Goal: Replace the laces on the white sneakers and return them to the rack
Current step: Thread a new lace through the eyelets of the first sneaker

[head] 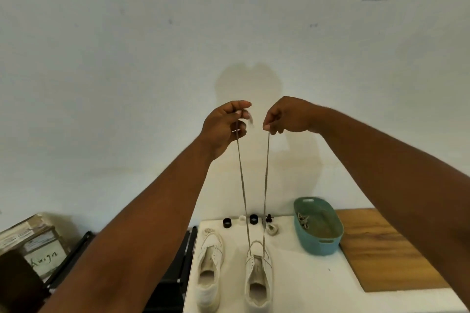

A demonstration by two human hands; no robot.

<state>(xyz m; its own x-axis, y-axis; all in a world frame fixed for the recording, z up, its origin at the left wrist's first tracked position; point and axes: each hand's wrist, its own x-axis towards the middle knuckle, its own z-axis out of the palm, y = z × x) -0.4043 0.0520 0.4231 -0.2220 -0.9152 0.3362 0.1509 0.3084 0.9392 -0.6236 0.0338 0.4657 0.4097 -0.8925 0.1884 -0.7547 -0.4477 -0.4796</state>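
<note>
On the white table point(305, 284) stand two sneakers point(209, 269), side by side. Above, left hand point(223, 127) and right hand point(287, 117) each pinch a lace point(265, 180) end, evening lengths on the right sneaker. Next, probably crossing ends through the following eyelets.

A: Where did the single head view sit?
B: Above the white table point(305, 274), looking forward and down, wide-angle.
A: Facing?
B: Toward the wall point(127, 84) behind the table; the table's far edge stayed low in frame, both forearms close below the lens.
</note>
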